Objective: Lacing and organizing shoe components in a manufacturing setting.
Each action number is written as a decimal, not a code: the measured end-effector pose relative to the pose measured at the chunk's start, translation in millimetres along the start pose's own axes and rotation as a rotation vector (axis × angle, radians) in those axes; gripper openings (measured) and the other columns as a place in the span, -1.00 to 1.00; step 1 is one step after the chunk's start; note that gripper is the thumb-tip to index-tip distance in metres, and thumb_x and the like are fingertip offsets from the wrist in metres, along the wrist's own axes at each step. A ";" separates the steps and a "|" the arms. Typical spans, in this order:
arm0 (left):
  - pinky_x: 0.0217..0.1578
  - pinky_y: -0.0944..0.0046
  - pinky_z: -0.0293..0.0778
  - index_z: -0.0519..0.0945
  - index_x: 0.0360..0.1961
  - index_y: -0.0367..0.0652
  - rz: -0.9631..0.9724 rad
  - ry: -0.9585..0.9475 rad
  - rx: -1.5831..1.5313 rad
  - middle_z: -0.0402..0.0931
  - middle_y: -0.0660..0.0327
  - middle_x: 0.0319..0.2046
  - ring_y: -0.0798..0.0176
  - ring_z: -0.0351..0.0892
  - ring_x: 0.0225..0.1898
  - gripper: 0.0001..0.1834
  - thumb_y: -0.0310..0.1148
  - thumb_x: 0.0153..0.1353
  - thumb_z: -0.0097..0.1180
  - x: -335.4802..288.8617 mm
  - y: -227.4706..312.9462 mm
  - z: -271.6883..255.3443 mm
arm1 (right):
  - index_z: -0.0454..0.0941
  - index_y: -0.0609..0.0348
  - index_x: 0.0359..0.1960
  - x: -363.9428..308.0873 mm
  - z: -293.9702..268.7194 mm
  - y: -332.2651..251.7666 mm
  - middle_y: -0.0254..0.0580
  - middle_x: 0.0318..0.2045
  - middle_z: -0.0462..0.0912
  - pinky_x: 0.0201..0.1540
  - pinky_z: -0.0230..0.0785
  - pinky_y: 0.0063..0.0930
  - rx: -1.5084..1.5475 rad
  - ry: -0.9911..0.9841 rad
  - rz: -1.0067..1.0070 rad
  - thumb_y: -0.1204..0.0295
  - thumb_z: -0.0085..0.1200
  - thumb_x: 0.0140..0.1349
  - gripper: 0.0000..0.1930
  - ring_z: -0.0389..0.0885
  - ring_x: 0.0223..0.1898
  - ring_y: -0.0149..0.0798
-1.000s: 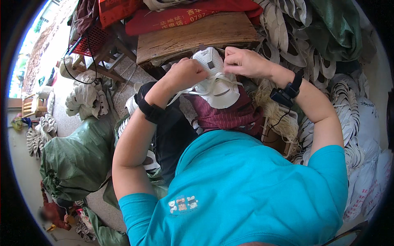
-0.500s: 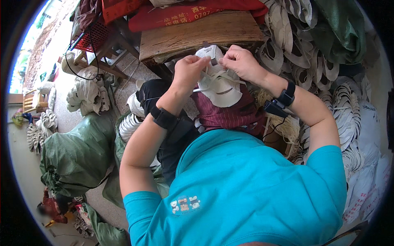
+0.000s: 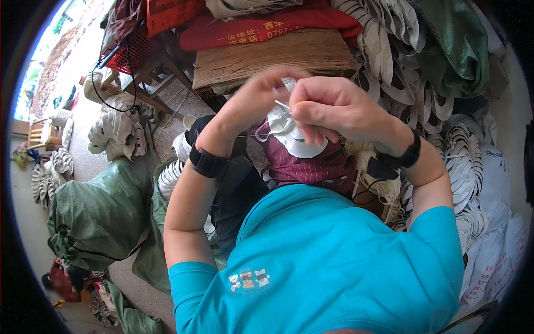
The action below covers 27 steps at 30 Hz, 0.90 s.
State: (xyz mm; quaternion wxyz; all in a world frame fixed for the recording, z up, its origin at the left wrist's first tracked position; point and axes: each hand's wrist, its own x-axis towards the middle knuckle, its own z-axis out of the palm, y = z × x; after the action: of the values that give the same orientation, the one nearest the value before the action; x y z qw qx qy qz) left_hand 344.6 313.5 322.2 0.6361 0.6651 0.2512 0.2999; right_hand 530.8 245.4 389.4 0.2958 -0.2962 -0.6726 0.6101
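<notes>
A white shoe upper [image 3: 305, 148] lies on the maroon striped cloth [image 3: 286, 167] over my lap. A white shoelace [image 3: 282, 104] runs up from it, with a loop hanging at its left side. My right hand [image 3: 334, 106] is above the upper, thumb and fingers closed in a pinch on the lace. Close beside it, my left hand [image 3: 258, 94] is raised over the upper's far left side. Motion smears its fingers, and they partly pass behind my right hand. Both hands cover much of the upper's far end.
A wooden stool [image 3: 272, 58] with a red cloth bag [image 3: 267, 28] stands just beyond my hands. Strung bundles of shoe uppers [image 3: 461, 161] hang and lie on the right. Green sacks [image 3: 105, 206] fill the left floor. A person [image 3: 67, 281] is at the lower left.
Both hands have left their place at the upper's far end. My right hand has come up and nearer, pinching the lace; my left is sweeping, blurred. The upper has shifted slightly nearer.
</notes>
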 end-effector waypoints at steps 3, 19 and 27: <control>-0.14 0.38 0.44 0.61 -0.06 -0.24 -0.151 -0.269 -0.142 0.61 0.33 -0.24 0.45 0.51 -0.20 -0.75 -0.34 0.33 0.10 -10.4 -13.0 6.8 | 0.47 0.24 -0.22 -1.4 -2.0 -21.4 -0.30 -0.53 0.59 -0.52 0.35 -0.73 0.239 0.021 -0.183 0.28 -0.12 0.47 -0.74 0.54 -0.54 -0.55; -0.16 0.31 0.55 0.53 -0.12 -0.38 0.193 1.054 -0.319 0.58 0.09 -0.20 0.25 0.58 -0.25 -0.77 -0.39 0.36 0.03 -96.9 -46.5 -175.8 | 0.44 0.35 -0.08 -59.0 -134.6 -21.9 0.01 -0.11 0.58 0.00 0.49 -0.34 -0.963 1.316 -0.851 0.26 -0.25 0.47 -0.65 0.61 -0.14 -0.15; -0.33 0.27 0.52 0.54 -0.11 -0.15 0.115 0.579 0.620 0.32 0.08 -0.10 0.14 0.46 -0.21 -0.58 -0.56 -0.05 0.34 -58.2 -68.3 24.4 | 0.58 0.09 -0.26 -10.3 -60.2 88.8 -0.13 -0.10 0.47 -0.04 0.43 -0.25 -1.082 0.312 -0.242 0.46 0.17 0.12 -0.86 0.54 -0.10 -0.07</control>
State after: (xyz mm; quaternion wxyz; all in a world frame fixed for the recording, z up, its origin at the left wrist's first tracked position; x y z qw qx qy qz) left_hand 325.0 259.3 249.2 0.2914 0.7263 0.4601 0.4193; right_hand 586.6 283.6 305.4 0.2656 -0.4127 -0.8666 0.0902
